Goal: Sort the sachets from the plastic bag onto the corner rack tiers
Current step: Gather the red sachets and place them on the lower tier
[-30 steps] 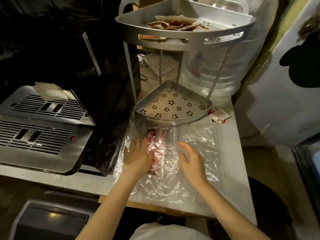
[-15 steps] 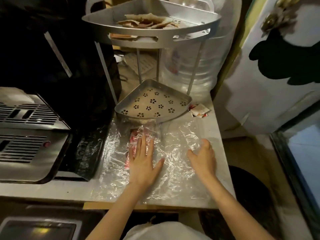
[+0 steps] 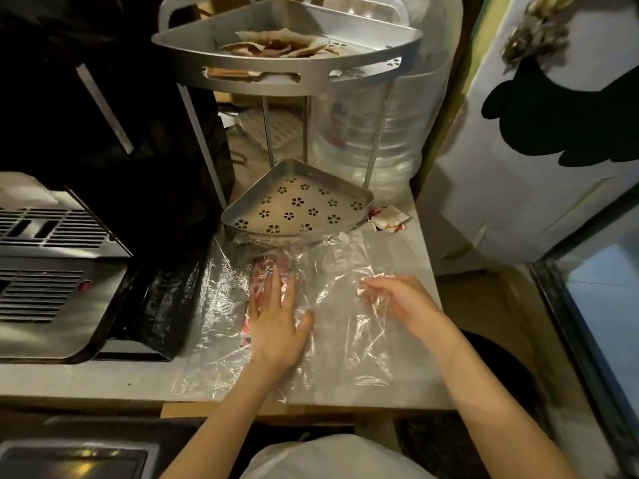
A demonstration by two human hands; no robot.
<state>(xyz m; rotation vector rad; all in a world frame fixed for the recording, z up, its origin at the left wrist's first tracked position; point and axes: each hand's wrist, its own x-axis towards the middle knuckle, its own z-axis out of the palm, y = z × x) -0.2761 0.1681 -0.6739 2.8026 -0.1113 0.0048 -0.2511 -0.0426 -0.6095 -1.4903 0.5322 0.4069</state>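
1. Lying flat on the desk [image 3: 420,243], just in front of the rack: clear plastic bag [image 3: 332,326], crinkled, w/ red-and-white sachets [image 3: 261,288] inside near its left part.
2. Left hand [image 3: 276,323] pressing down on the sachets thru the plastic, fingers straight and spread, palm down.
3. Right hand [image 3: 397,299] pinching and lifting the bag's film at its right side, fingers curled round the plastic.
4. Standing at the desk's back: metal corner rack [image 3: 211,160]; lower tier [image 3: 301,205] w/ flower cut-outs showing bare; upper tier [image 3: 287,60] holding brownish sachets [image 3: 276,44].
5. Sitting loose on the desk right of the lower tier: a few white sachets [image 3: 389,217].
6. Left of the bag: black-and-steel machine [image 3: 52,271] w/ vent slots.
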